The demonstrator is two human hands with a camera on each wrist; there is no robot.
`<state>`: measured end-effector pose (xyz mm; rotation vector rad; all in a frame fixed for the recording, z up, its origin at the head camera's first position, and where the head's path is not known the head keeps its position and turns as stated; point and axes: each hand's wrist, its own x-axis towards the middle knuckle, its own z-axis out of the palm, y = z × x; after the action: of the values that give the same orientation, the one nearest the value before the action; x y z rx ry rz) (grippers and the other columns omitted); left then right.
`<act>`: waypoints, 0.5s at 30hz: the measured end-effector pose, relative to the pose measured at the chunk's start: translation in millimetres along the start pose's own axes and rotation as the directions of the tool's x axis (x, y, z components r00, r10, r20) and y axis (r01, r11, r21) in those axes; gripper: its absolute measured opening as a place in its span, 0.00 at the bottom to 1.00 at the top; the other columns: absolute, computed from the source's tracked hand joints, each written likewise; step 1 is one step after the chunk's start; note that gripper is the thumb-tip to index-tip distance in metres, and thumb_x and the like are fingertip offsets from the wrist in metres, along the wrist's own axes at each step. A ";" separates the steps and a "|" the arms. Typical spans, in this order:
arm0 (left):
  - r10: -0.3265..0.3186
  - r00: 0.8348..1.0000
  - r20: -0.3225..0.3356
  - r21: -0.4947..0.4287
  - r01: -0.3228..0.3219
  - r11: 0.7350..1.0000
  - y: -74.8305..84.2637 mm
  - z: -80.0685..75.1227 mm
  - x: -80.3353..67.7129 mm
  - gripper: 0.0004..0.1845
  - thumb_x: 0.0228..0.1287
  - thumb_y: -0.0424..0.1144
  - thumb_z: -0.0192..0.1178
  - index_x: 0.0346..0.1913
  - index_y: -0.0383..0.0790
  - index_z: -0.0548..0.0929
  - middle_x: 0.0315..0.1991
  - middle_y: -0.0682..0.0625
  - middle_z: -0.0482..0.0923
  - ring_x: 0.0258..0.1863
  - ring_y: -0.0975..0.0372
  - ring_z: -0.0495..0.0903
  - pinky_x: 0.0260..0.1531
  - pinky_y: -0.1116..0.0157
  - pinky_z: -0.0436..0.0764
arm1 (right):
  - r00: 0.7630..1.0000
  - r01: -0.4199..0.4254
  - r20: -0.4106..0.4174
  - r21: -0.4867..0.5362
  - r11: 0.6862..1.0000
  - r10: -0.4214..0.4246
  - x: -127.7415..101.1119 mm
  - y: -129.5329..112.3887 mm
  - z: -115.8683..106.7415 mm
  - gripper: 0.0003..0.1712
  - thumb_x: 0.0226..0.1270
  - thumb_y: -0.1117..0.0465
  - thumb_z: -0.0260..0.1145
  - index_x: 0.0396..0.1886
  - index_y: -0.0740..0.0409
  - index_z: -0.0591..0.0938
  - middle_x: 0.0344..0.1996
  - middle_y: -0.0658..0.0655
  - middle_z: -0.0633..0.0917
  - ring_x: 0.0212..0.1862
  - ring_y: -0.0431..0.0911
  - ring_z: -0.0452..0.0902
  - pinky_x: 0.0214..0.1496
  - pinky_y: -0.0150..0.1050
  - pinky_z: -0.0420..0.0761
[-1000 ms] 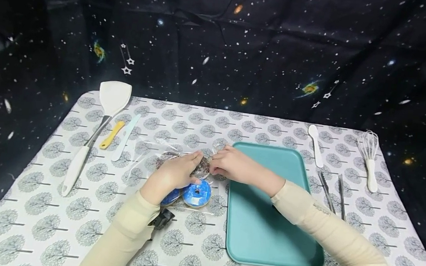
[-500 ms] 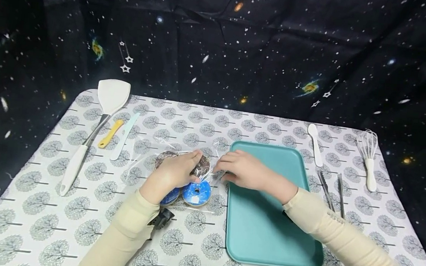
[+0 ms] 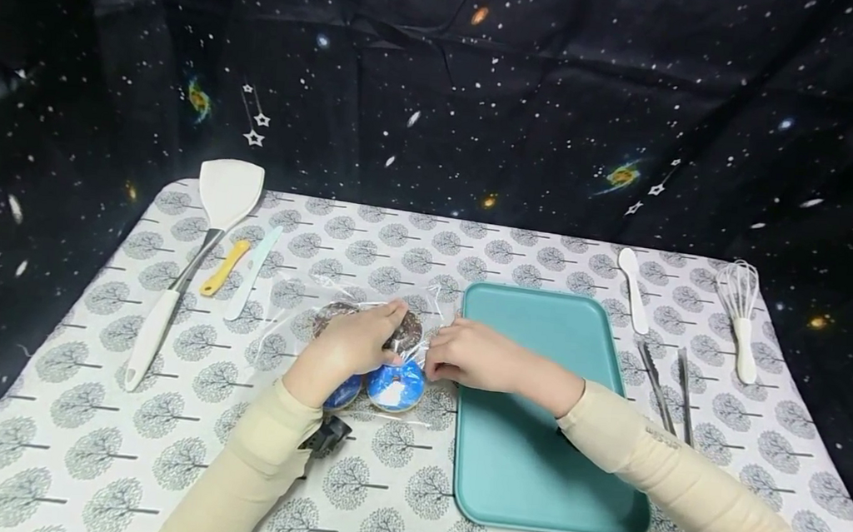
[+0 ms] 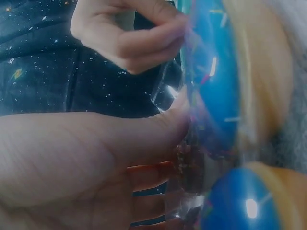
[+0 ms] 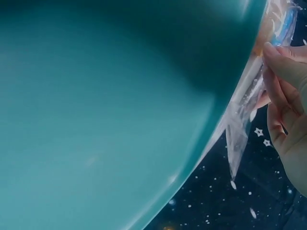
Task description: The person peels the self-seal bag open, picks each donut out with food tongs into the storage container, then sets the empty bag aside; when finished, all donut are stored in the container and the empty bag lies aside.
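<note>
Donut bag [image 3: 391, 338] on tree-print tablecloth [image 3: 157, 445]

Two blue doughnuts [image 3: 394, 385], one tray [image 3: 530, 475], one whisk [image 3: 740, 312]

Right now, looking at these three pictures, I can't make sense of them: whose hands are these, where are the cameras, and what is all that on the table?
There is no machine here: a person works with two bare hands. The wide picture comes from a camera on the person's head, looking down at the table. The two close, blurry pictures come from cameras strapped to each wrist.

The left hand rests on a clear plastic bag of doughnuts, some iced blue, one dark. The right hand pinches the bag's edge, as the right wrist view shows up close.

Beside them lies a teal tray. On the left sit a white spatula, a yellow-handled tool and a pale scraper. On the right sit a white spoon, metal tongs and a whisk. A tree-patterned cloth covers the table.
</note>
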<state>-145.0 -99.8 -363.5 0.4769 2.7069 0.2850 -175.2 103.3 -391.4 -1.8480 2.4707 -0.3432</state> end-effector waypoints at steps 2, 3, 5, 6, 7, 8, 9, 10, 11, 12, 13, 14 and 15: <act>0.005 1.000 0.004 0.007 -0.005 1.000 -0.5 0.3 0.5 0.44 0.57 0.52 0.60 0.72 0.39 0.53 0.73 0.47 0.48 0.70 0.52 0.55 0.65 0.45 0.60 | 1.000 0.005 -0.011 0.011 1.000 -0.005 -4.9 1.0 -0.1 0.03 0.57 0.61 0.68 0.30 0.48 0.82 0.30 0.42 0.83 0.37 0.36 0.77 0.48 0.32 0.75; 0.010 1.000 0.006 0.006 -0.010 1.000 -1.0 0.5 0.6 0.44 0.58 0.52 0.60 0.72 0.38 0.53 0.73 0.47 0.48 0.70 0.52 0.55 0.65 0.45 0.60 | 1.000 0.007 -0.020 0.019 1.000 -0.007 -7.9 1.4 -0.6 0.03 0.57 0.61 0.68 0.31 0.48 0.82 0.31 0.42 0.83 0.38 0.36 0.77 0.48 0.33 0.75; 0.010 1.000 0.013 0.001 -0.010 1.000 -2.0 0.9 0.1 0.44 0.58 0.52 0.60 0.72 0.39 0.52 0.73 0.47 0.48 0.70 0.52 0.55 0.65 0.45 0.59 | 0.999 0.007 -0.042 0.029 1.000 -0.006 -14.1 2.7 -1.5 0.04 0.56 0.62 0.68 0.31 0.48 0.83 0.31 0.42 0.83 0.38 0.37 0.77 0.47 0.33 0.75; 0.010 1.000 0.015 -0.003 -0.010 1.000 -2.4 1.0 -0.2 0.44 0.58 0.52 0.60 0.72 0.39 0.52 0.73 0.47 0.48 0.70 0.52 0.55 0.65 0.45 0.59 | 0.999 0.000 -0.052 0.029 1.000 0.001 -17.2 2.9 -2.3 0.04 0.56 0.62 0.68 0.30 0.48 0.83 0.31 0.42 0.83 0.38 0.37 0.77 0.47 0.33 0.75; 0.011 1.000 0.014 -0.008 -0.011 1.000 -2.8 1.1 -0.5 0.45 0.58 0.52 0.60 0.72 0.38 0.52 0.73 0.46 0.48 0.70 0.51 0.55 0.65 0.45 0.59 | 0.998 -0.006 -0.058 0.032 0.999 0.008 -20.4 3.7 -2.9 0.04 0.56 0.62 0.68 0.30 0.48 0.83 0.31 0.42 0.84 0.38 0.37 0.77 0.46 0.33 0.75; 0.012 1.000 0.013 -0.013 -0.012 1.000 -3.0 1.0 -0.8 0.45 0.57 0.51 0.61 0.72 0.38 0.52 0.73 0.46 0.48 0.70 0.51 0.55 0.65 0.46 0.59 | 0.998 -0.017 -0.059 0.029 0.999 0.019 -23.1 3.8 -3.6 0.04 0.56 0.62 0.68 0.30 0.48 0.83 0.31 0.41 0.84 0.39 0.37 0.77 0.46 0.33 0.75; 0.013 1.000 0.010 -0.014 -0.013 1.000 -3.2 1.0 -1.0 0.45 0.57 0.51 0.61 0.72 0.37 0.52 0.73 0.46 0.48 0.70 0.51 0.55 0.65 0.46 0.59 | 0.998 -0.024 -0.062 0.027 0.999 0.025 -25.4 3.6 -4.4 0.04 0.56 0.61 0.69 0.30 0.48 0.83 0.31 0.41 0.84 0.39 0.37 0.77 0.46 0.33 0.75; 0.013 1.000 0.007 -0.016 -0.013 1.000 -3.2 0.9 -0.9 0.45 0.57 0.51 0.61 0.72 0.37 0.52 0.73 0.46 0.48 0.70 0.51 0.55 0.65 0.46 0.59 | 0.998 -0.030 -0.062 0.023 0.999 0.031 -27.1 3.2 -5.0 0.04 0.56 0.61 0.69 0.30 0.47 0.83 0.31 0.40 0.84 0.39 0.36 0.77 0.46 0.33 0.75; 0.015 1.000 0.003 -0.016 -0.015 1.000 -3.0 0.8 -0.7 0.45 0.57 0.51 0.61 0.72 0.37 0.53 0.73 0.46 0.48 0.70 0.51 0.55 0.66 0.47 0.59 | 0.998 -0.031 -0.063 0.011 0.999 0.032 -28.5 2.5 -5.3 0.04 0.56 0.61 0.69 0.31 0.47 0.83 0.32 0.40 0.84 0.39 0.36 0.77 0.46 0.33 0.75; 0.016 1.000 0.002 -0.016 -0.016 1.000 -2.7 0.6 -0.5 0.45 0.57 0.51 0.61 0.72 0.37 0.53 0.73 0.46 0.48 0.70 0.51 0.54 0.66 0.47 0.59 | 0.997 -0.031 -0.064 0.008 0.999 0.032 -29.3 0.9 -6.1 0.04 0.56 0.60 0.69 0.31 0.47 0.83 0.32 0.40 0.84 0.39 0.36 0.77 0.46 0.32 0.75; 0.020 1.000 0.001 -0.017 -0.020 1.000 -2.3 0.6 -0.1 0.45 0.57 0.51 0.61 0.72 0.37 0.53 0.73 0.46 0.48 0.70 0.51 0.54 0.66 0.47 0.59 | 0.997 -0.026 -0.066 0.004 1.000 0.026 -30.0 -0.7 -6.4 0.04 0.56 0.61 0.69 0.32 0.47 0.83 0.32 0.39 0.84 0.39 0.35 0.77 0.45 0.32 0.74; 0.023 1.000 0.005 -0.019 -0.022 1.000 -1.9 0.7 0.4 0.45 0.57 0.51 0.61 0.72 0.37 0.53 0.73 0.46 0.48 0.70 0.51 0.54 0.66 0.47 0.59 | 0.997 -0.022 -0.069 -0.002 1.000 0.022 -30.4 -2.5 -6.5 0.05 0.56 0.61 0.69 0.32 0.46 0.83 0.32 0.39 0.83 0.39 0.35 0.76 0.45 0.31 0.74; 0.026 1.000 0.008 -0.020 -0.026 0.999 -1.6 1.0 1.0 0.45 0.57 0.52 0.61 0.72 0.37 0.52 0.73 0.46 0.48 0.70 0.51 0.54 0.66 0.47 0.59 | 0.997 -0.017 -0.074 -0.002 1.000 0.017 -31.2 -4.0 -5.9 0.05 0.57 0.61 0.68 0.32 0.46 0.83 0.32 0.39 0.83 0.39 0.35 0.76 0.45 0.31 0.74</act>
<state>-146.0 -100.8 -365.1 0.5064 2.6892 0.3155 -163.4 132.8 -388.0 -1.8469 2.5341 -0.4152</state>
